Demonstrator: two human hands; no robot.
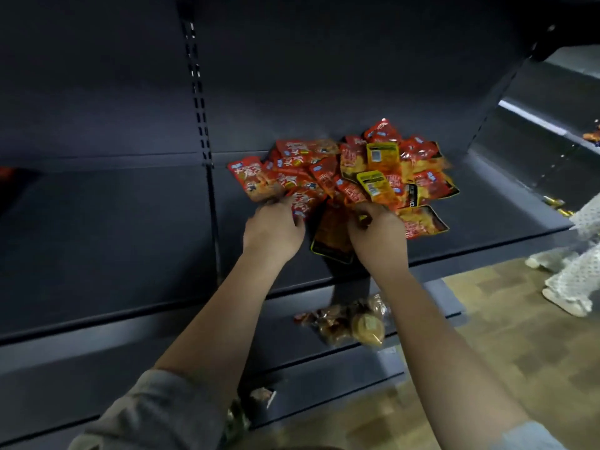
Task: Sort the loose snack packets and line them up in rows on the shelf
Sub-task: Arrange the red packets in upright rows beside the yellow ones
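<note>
Two bare hands work at the near edge of a loose heap of snack packets (pixel 354 170) lying on the dark shelf (pixel 113 228), right of the slotted upright (pixel 201 125). Heap unsorted: mostly red packets overlapping at all angles, two yellow-backed packets (pixel 382 156) face down on top, no rows formed. Left hand (pixel 274 227) lies at the heap's near left side, fingers curled onto a red packet (pixel 303 203); grip appears to pinch its edge, though blur hides the fingertips. Right hand (pixel 376 233) sits just right of it, fingers curled down, grip clenched on the top of a dark orange packet (pixel 331 237) that lies flat, pointing toward the near shelf edge. One red packet (pixel 422 222) lies at the heap's near right corner, apart from both hands. Lower shelf (pixel 422 306) carries clear-wrapped brown snacks (pixel 350 323). Far right, a person's light patterned trouser legs (pixel 581 254) stand on the wood-look floor (pixel 487 368).
</note>
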